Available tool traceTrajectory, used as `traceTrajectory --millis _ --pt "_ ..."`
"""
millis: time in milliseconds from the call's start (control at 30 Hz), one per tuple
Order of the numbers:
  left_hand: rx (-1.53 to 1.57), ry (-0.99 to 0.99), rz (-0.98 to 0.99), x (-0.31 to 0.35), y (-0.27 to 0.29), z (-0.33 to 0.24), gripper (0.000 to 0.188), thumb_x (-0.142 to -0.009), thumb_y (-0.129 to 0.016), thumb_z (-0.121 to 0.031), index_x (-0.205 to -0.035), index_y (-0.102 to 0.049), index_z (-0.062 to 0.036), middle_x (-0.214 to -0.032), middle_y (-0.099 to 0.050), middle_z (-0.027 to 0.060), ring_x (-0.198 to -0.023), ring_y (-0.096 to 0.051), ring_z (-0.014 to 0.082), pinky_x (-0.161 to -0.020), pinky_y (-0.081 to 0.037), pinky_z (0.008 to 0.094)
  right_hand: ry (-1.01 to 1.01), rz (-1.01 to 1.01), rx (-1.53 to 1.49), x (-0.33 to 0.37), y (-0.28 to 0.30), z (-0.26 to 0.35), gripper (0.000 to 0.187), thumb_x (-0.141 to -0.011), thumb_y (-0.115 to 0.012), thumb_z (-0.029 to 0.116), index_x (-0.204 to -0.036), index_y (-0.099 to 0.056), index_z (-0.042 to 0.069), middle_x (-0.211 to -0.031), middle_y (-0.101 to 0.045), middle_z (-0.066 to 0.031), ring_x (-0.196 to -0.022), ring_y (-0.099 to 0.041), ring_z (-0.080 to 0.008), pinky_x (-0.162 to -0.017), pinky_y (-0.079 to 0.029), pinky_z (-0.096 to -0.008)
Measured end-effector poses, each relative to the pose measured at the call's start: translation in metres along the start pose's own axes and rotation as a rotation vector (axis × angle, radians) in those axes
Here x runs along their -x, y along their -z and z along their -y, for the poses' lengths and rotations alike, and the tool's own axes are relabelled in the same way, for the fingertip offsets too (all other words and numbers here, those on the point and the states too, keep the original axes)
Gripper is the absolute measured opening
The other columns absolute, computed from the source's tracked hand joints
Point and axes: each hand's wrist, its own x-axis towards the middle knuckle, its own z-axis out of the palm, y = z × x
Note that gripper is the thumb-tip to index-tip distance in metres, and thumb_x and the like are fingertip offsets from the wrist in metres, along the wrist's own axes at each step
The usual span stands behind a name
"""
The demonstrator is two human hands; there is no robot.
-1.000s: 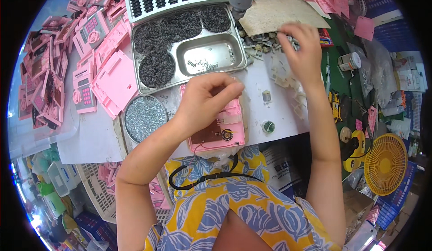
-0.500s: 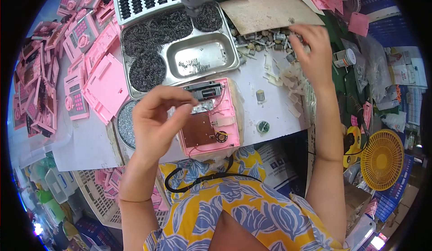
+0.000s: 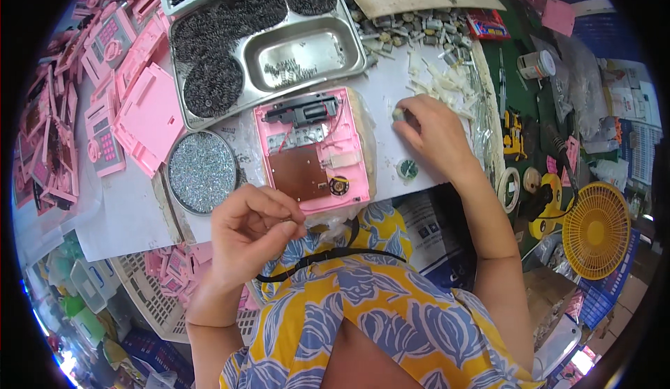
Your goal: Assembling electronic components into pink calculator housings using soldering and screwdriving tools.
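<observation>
My left hand (image 3: 255,232) is closed in a pinch just off the lower left corner of the pink plastic housing (image 3: 359,186); what lies between the fingertips is too small to make out. Inside the housing are a brown circuit board (image 3: 296,173), a black mechanism (image 3: 303,111), a metal plate (image 3: 301,138), thin red wires and a round black part (image 3: 339,186). To the right of it, my right hand (image 3: 440,138) has thumb and fingers closed on a small grey block-like part (image 3: 398,115), mostly hidden by them. A green round spool (image 3: 406,169) sits just below that hand.
A metal tray (image 3: 363,57) of black springs stands behind the housing, with a round dish of small silvery pieces (image 3: 202,173) at left. Pink casings (image 3: 150,113) are heaped far left. Small grey parts (image 3: 419,30) and white strips (image 3: 443,85) lie back right; a yellow fan (image 3: 597,230) is at right.
My right hand has come down from the cardboard at the back to the small grey part and closed on it. My left hand has drawn back from over the housing toward me.
</observation>
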Motion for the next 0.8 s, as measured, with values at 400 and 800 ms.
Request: traceTrajectory --millis 400,800 --pt "-0.127 -0.029 -0.009 -0.017 0.002 0.015 0.019 -0.088 -0.063 0.015 -0.105 -0.059 0.0061 -0.105 -0.064 0.0133 -0.091 -0.067 0.0155 -0.082 -0.059 0.0297 -0.375 0.398 -0.421 0.016 0.031 -0.018 0.037 -0.087 -0.072 0.008 -0.122 -0.062 0.005 -0.064 -0.059 -0.0025 -0.060 -0.057 -0.0097 -0.057 -0.046 -0.0270" --pt "-0.256 0.023 0.008 -0.026 -0.016 0.026 0.018 -0.088 -0.063 0.014 -0.104 -0.062 0.0070 -0.100 -0.063 0.0126 -0.081 -0.066 0.0157 -0.072 -0.056 0.0278 -0.482 0.279 -0.773 0.084 0.032 0.008 0.041 -0.089 -0.070 0.007 -0.129 -0.063 0.002 -0.068 -0.063 -0.0011 -0.058 -0.056 -0.0065 -0.057 -0.045 -0.0235"
